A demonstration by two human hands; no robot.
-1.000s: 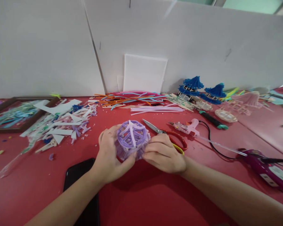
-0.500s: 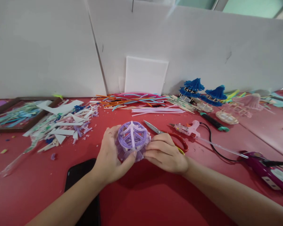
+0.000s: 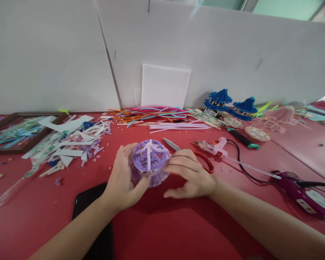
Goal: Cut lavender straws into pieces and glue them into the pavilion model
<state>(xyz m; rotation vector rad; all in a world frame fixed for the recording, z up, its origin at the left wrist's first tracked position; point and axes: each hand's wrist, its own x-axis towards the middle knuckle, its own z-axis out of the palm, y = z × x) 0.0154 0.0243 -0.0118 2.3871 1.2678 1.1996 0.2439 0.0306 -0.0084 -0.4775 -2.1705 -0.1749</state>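
Observation:
A round purple craft model [image 3: 149, 156], with a ring and curved ribs on top and a fringed skirt below, is held above the red table. My left hand [image 3: 123, 180] wraps round its left side, thumb at the front edge. On its right side, the fingertips of my right hand [image 3: 191, 175] touch the fringe, with the fingers apart and the thumb stretched out below. Scissors [image 3: 207, 162] with red handles lie partly hidden behind my right hand. A pink glue gun [image 3: 215, 148] rests just beyond them, to the right.
Colored sticks [image 3: 157, 115] lie along the back wall. Paper scraps [image 3: 73, 142] and a brown frame [image 3: 24, 148] are at left, a black phone [image 3: 93, 202] near my left forearm. Blue-roofed models [image 3: 219, 99], a black-green tool [image 3: 243, 139] and a purple power strip [image 3: 300, 193] are at right.
My right hand's thumb has come away from the model and spread downward, and its fingers have loosened. My left hand still holds the model. The view has shifted slightly.

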